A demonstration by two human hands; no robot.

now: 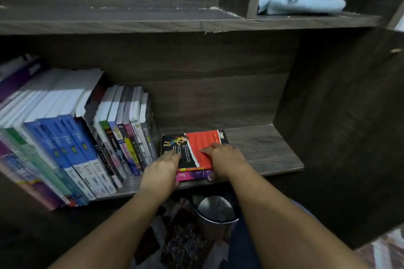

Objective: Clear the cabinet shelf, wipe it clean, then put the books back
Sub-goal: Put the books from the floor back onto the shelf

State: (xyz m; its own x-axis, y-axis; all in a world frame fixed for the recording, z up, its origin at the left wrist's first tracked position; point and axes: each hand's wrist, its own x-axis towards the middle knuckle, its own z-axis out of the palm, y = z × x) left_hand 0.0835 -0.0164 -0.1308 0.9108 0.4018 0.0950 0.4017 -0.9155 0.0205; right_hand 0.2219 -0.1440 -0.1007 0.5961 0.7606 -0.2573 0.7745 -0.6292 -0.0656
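Hands, left (162,170) and right (223,159), grip two stacked books (196,148).

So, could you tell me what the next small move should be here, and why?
Probably stand the flat stack upright and slide it left against the row of books. Both hands already grip it, the left hand at its left edge and the right hand on top, while the cloth lies set aside on the upper shelf, so refilling seems under way.

dark wood cabinet shelf (262,144) | upright row of colourful paperback books (87,137) at left | red-and-black books (196,148) stacked flat beside it
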